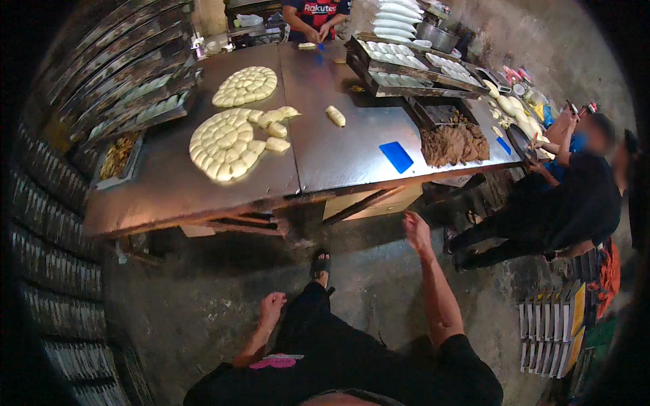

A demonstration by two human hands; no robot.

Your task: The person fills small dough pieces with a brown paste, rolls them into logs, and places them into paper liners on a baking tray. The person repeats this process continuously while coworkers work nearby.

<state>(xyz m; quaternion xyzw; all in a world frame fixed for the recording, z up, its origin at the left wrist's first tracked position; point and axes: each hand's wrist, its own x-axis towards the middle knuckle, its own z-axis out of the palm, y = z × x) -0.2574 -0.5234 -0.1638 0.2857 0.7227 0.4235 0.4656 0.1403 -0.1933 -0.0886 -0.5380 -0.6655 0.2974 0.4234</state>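
Note:
My left hand (273, 306) hangs over the floor with its fingers curled and nothing visible in it. Loosely extended, my right hand (417, 232) is in the air short of the table's front edge and holds nothing that I can see. Before me stands a metal-topped table (167, 172). It bears a large round of scored dough (222, 144) with several cut pieces beside it, and a second dough round (246, 86) behind. A single dough roll (335, 116) lies near the middle. Right of it are a blue scraper (396, 157) and a heap of brown filling (454, 143).
Trays of shaped dough (396, 57) are stacked at the back right. Tray racks (61, 264) line the left side. One person (317, 20) works at the far end, another (569, 193) at the right. Stacked trays (551, 330) stand on the concrete floor (203, 284).

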